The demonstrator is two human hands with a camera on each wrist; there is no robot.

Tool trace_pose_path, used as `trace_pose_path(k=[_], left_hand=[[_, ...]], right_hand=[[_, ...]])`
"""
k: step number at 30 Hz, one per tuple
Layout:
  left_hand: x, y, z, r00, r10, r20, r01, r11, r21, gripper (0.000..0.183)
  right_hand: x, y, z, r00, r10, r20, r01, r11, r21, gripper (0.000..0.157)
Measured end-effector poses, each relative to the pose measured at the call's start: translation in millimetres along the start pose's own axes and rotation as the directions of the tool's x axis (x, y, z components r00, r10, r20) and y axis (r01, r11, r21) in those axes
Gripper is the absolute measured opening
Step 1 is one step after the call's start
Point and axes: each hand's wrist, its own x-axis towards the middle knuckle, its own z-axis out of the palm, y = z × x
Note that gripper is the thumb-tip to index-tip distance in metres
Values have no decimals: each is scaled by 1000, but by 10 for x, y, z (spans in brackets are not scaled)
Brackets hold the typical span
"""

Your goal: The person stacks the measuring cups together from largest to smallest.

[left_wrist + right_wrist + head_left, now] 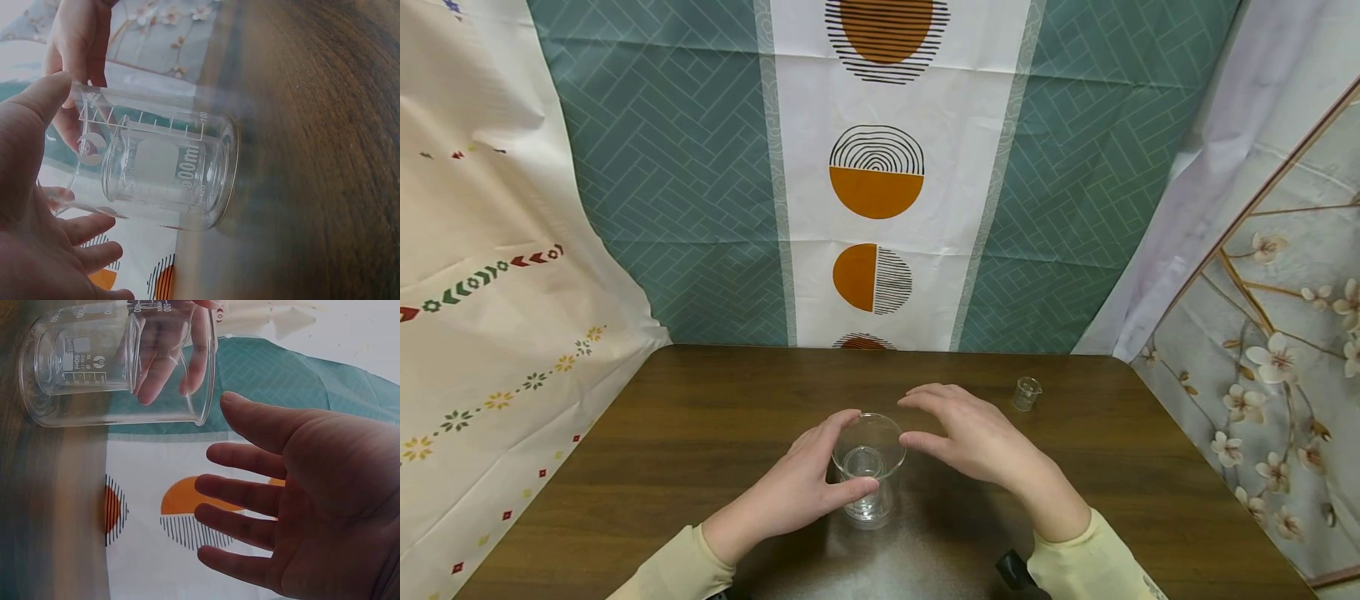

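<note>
A large clear glass beaker with white markings stands upright on the table, and a smaller glass beaker sits inside it. My left hand is at the large beaker's left side, thumb across the near side by the rim and fingers loosely extended behind. Through the glass, the right wrist view shows some of those left fingers. To the right of the rim, my right hand hovers with fingers spread and nothing in it; its thumb tip is close to the glass.
A tiny glass beaker stands toward the back right of the brown wooden table. Behind the table hangs a teal and white cloth with orange circles. Patterned cloths flank both sides.
</note>
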Motion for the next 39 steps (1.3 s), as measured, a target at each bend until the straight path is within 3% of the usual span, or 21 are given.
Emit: trace_pose_path(k=[20,39], left_hand=[[0,11,-5,1000,9,-9,-9,1000,2,87],[1,9,-8,1000,24,-14,-23,1000,11,88]], right_hand=[[16,68,-21,997,43,-69,-44,999,-10,54],[32,136,-24,990,92,-111,-97,994,-43,71]])
